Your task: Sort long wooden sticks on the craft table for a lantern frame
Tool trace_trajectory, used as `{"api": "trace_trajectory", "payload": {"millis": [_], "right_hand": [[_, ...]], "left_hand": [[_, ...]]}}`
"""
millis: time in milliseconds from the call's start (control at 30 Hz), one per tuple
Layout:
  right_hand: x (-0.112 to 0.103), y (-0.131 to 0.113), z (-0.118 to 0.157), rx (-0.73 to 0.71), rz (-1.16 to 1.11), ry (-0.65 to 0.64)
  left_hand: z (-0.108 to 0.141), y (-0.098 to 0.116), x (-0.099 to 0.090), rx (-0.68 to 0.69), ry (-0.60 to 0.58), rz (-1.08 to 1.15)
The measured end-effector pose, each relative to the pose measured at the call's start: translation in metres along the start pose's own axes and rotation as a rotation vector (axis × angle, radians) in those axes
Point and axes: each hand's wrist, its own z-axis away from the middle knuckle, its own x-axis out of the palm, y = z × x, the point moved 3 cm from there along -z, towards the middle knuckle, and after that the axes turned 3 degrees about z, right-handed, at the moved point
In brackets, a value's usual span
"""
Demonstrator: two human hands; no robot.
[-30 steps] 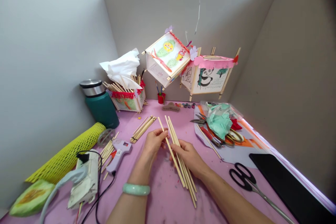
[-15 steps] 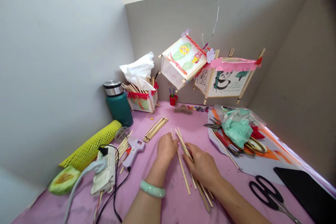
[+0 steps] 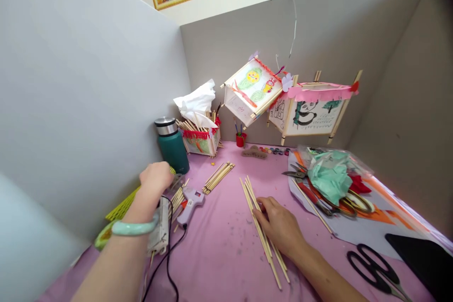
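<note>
While the right hand (image 3: 279, 226) loosely grips thin, straight, pale wooden sticks (image 3: 265, 245) at five o'clock, open pink tabletop (image 3: 219, 240) at six separates them from the left hand (image 3: 157, 178) at eight, its grip hidden.

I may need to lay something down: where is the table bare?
The widest bare patch of table, though speckled, lies between the glue gun and the sticks at the right hand. A smaller one lies beyond, between the bundle and the pliers. It is crowded left, around the power strip and left hand, and right, around the pliers.
</note>
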Motion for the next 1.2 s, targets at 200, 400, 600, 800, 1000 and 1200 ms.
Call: {"api": "trace_trajectory", "payload": {"millis": [200, 400, 600, 800, 1000, 1200], "right_hand": [[0.000, 0.000, 0.001, -0.013, -0.008, -0.006], [-0.001, -0.001, 0.000, -0.025, -0.016, -0.001], [-0.003, -0.002, 0.001, -0.024, -0.014, -0.004], [-0.004, -0.002, 0.001, -0.020, -0.016, -0.014], [-0.002, -0.002, 0.001, -0.024, -0.003, -0.007], [-0.002, 0.003, -0.002, -0.003, -0.064, 0.029]], "left_hand": [[-0.033, -0.033, 0.033, 0.014, -0.144, -0.017], [-0.033, -0.033, 0.043, 0.055, -0.076, -0.036], [-0.034, -0.032, 0.040, 0.061, -0.029, -0.044], [-0.029, -0.031, 0.029, 0.066, 0.041, -0.037], [-0.012, -0.030, -0.002, 0.115, 0.225, 0.091], [0.025, -0.024, -0.059, 0.210, 0.493, 0.419]]}}
